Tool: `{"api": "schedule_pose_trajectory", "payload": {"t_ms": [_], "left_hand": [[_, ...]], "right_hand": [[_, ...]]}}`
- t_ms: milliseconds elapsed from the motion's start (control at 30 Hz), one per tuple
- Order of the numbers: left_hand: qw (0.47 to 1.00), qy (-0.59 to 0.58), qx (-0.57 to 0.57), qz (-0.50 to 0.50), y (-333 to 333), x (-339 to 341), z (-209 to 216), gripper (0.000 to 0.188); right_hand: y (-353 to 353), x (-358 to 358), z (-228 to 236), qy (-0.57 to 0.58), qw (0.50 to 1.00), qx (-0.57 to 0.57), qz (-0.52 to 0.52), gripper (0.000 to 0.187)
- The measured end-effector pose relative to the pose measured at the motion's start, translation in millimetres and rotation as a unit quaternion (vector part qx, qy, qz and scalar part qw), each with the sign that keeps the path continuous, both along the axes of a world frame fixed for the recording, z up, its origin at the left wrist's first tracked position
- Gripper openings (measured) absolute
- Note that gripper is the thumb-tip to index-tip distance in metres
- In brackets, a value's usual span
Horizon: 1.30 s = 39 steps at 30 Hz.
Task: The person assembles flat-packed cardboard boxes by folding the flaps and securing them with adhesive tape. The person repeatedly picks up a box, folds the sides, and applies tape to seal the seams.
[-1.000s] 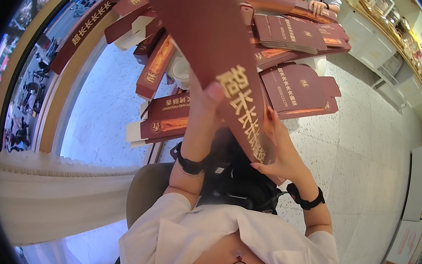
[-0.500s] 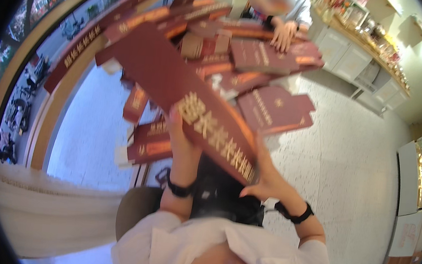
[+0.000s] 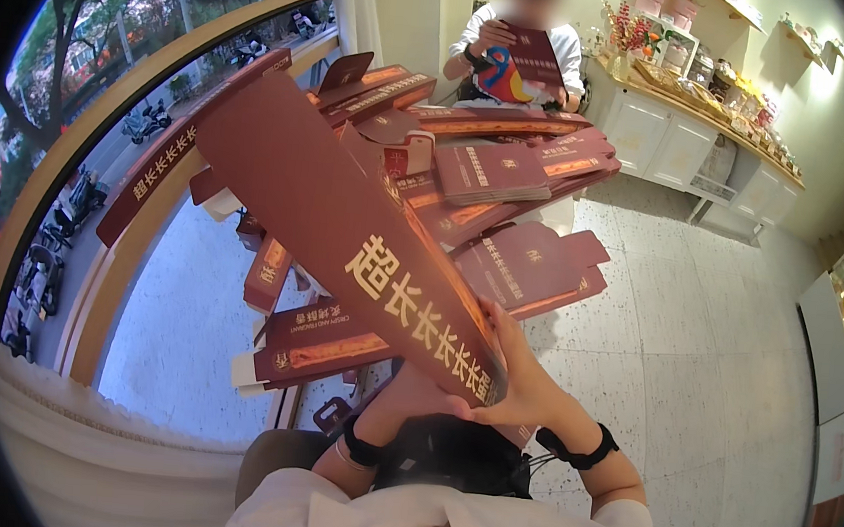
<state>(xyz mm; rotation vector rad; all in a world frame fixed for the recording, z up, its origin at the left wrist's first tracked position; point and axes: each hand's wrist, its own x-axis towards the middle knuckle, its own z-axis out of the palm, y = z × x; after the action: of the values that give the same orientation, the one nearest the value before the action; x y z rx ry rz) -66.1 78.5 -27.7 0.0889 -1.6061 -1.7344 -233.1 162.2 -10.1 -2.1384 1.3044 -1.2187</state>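
Observation:
A long maroon cardboard box (image 3: 299,173) with large gold lettering slants across the view, its far end up and to the left. My left hand (image 3: 423,392) grips the near end from below, its fingers partly hidden under the box. On the right edge of that same end, my right hand (image 3: 520,381) is closed with the thumb toward the tip. Beneath the box, more maroon cartons lie heaped, among them a carton with an orange stripe (image 3: 329,346) on the left and a flattened carton (image 3: 522,262) on the right.
Across the heap, a person holds a maroon flat carton (image 3: 536,55). A small stack of maroon cartons (image 3: 490,174) tops the pile. Windows line the left, above a white curtain (image 3: 96,436). A white cabinet (image 3: 644,132) with goods stands far right.
My left hand has shifted from the long box's middle to its near end, beside my right. The person opposite has moved back from the pile and now holds up a flat carton.

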Motion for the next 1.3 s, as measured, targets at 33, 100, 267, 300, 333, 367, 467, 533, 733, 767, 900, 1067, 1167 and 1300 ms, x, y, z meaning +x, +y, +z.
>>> {"api": "schedule_pose_trajectory", "payload": {"t_ms": [33,100,267,300,333,367,467,533,733,767,900,1067,1167,1300], "left_hand": [[1.0,0.005,0.015,-0.006,-0.7,-3.3,1.8,0.113],[0.998,0.049,0.033,0.0,4.3,-13.1,5.1,0.116],[0.984,0.121,0.098,0.081,-1.1,-36.8,4.5,0.114],[0.976,0.129,0.126,0.121,-1.2,-38.0,3.8,0.116],[0.966,0.136,0.153,0.16,-1.2,-39.8,6.9,0.118],[0.966,0.134,0.139,0.17,-0.3,-38.6,9.1,0.118],[0.965,0.154,0.101,0.188,-1.8,-39.3,15.6,0.12],[0.959,0.181,0.063,0.207,-7.9,-42.4,22.3,0.12],[0.946,0.313,0.085,0.008,-29.1,-25.4,79.7,0.094],[0.955,0.281,0.076,0.051,-24.4,-27.9,82.5,0.091],[0.971,0.174,0.0,0.165,10.4,-43.3,80.0,0.082],[0.985,0.112,-0.021,0.13,36.8,-56.6,77.9,0.061],[0.977,0.161,0.055,0.131,50.1,-63.6,75.1,0.036],[0.977,0.157,0.084,0.119,55.0,-64.6,74.0,0.025]], "right_hand": [[1.0,2.3,4.4,-0.007,1.0,0.005,-0.002,0.125],[1.9,1.4,2.9,-0.022,1.0,0.006,-0.001,0.124],[-3.3,2.9,7.7,-0.086,0.995,0.015,-0.05,0.121],[-1.4,3.4,11.4,-0.106,0.99,0.043,-0.076,0.121],[-0.4,3.2,12.9,-0.126,0.984,0.072,-0.102,0.12],[0.6,2.6,9.7,-0.104,0.989,0.042,-0.096,0.12],[1.5,-6.2,10.3,-0.094,0.991,0.06,-0.078,0.12],[5.5,-16.7,3.3,-0.08,0.991,0.085,-0.06,0.119],[28.7,-59.8,-34.4,-0.15,0.95,0.267,0.063,0.115],[30.4,-60.6,-35.4,-0.164,0.956,0.235,0.056,0.116],[36.9,-46.6,3.7,-0.206,0.971,0.12,-0.024,0.123],[37.0,-8.1,51.8,-0.281,0.95,-0.02,-0.133,0.113],[35.5,-3.7,49.1,-0.227,0.965,-0.072,-0.112,0.096],[29.5,2.7,49.5,-0.238,0.96,-0.102,-0.103,0.076]]}}
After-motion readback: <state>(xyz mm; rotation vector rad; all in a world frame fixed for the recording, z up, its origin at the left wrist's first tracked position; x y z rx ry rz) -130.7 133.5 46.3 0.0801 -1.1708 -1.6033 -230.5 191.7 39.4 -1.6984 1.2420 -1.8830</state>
